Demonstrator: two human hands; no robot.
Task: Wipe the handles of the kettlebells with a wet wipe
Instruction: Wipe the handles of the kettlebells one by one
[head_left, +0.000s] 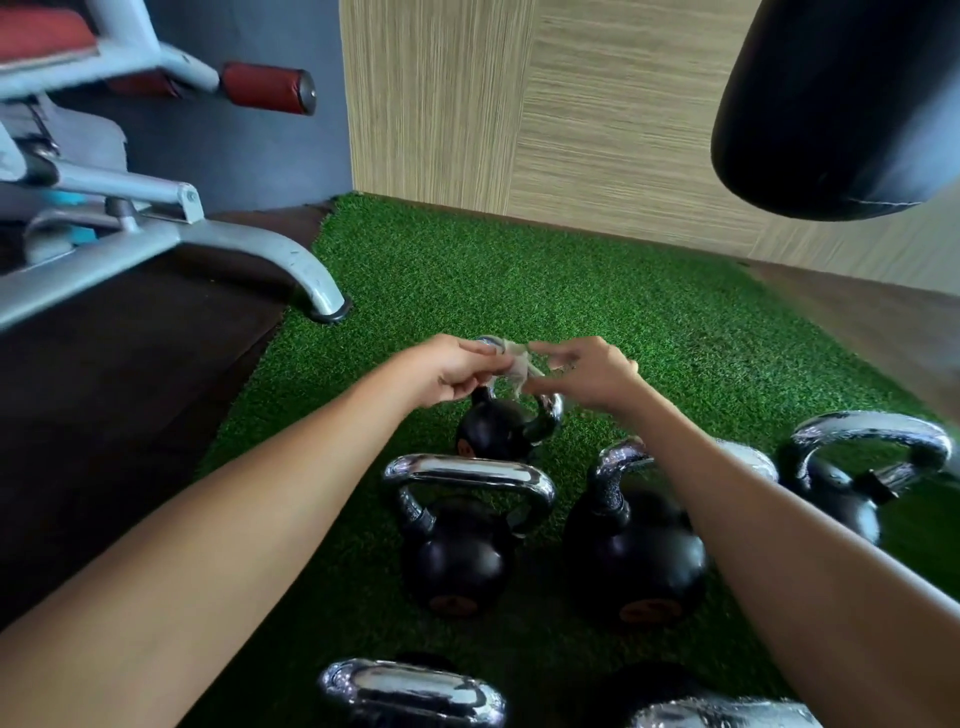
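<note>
At the very bottom, two shiny handles are seen: one on the near left kettlebell (413, 691) and one on the near right kettlebell (727, 716), both cut off by the edge. A little further out, three more black balls with silver handles are lined up on the green mat (649, 322). The left middle kettlebell (457, 551) is stood upright, with its handle (470, 473) flat across the top. The middle kettlebell (636, 556) is partly hidden by the right arm. The right kettlebell (852, 483) is placed near the mat's right side. Beyond these, a small kettlebell (496, 431) is set alone, and its curved handle (548, 410) is partly hidden by the hands. Above it, a crumpled wet wipe (511, 366) is held between both hands. The left hand (449, 371) is closed on one end of the wipe, and the right hand (587, 371) is pinched on the other end, so the hands are kept close together. Whether the wipe is touching the handle cannot be told. Far to the left, a grey metal bench (156, 218) with a red pad (270, 88) is seen on the dark floor (130, 389). A wooden wall (571, 114) is found at the back, and a black punching bag (836, 104) is hung at the top right.
</note>
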